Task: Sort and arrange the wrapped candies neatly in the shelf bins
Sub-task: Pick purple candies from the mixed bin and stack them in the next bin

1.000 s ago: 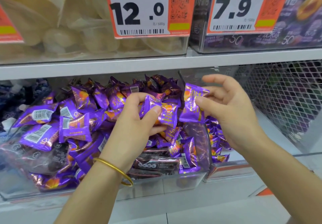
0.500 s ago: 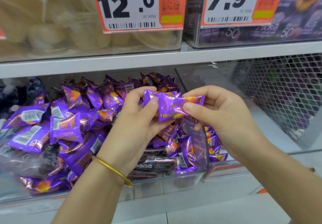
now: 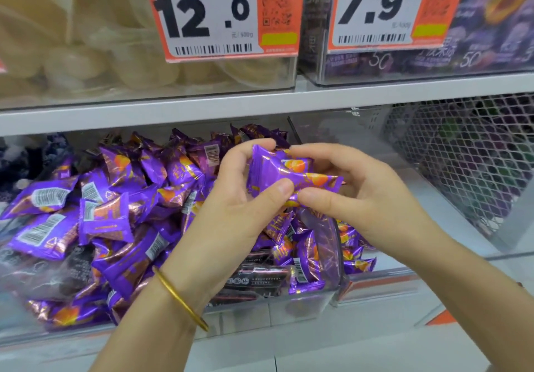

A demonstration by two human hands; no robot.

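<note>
- The left hand (image 3: 231, 212) is in the middle of the frame, palm turned towards the camera, with its fingers curled round a small stack of purple wrapped candies (image 3: 274, 175). The thumb presses on the front of the stack and the fingertips hook over its top edge.
- The right hand (image 3: 370, 198) meets it from the right side of the frame. Its forefinger bends over the top of the same stack and its thumb pinches the lower edge, just beside the left thumb.
- At least two wrappers show in the stack, each purple with an orange fruit print; how many more are behind them cannot be told.
- The stack is held in the air in front of a clear plastic bin (image 3: 306, 308) on the lower shelf, not touching what lies in it.
- The bin is heaped with loose purple candies (image 3: 121, 198) lying at all angles, filling the left and centre of the frame; a few dark wrapped packs (image 3: 254, 279) lie at its lower front.
- A gold bangle (image 3: 179, 299) sits on the left wrist.
- To the right of the bin wall lie a few smaller purple candies (image 3: 355, 259), and further right stands a white mesh basket (image 3: 468, 169).
- On the upper shelf bins hang two price tags: "12.0" (image 3: 219, 10) at upper centre and "7.9" (image 3: 384, 4) at upper right.
</note>
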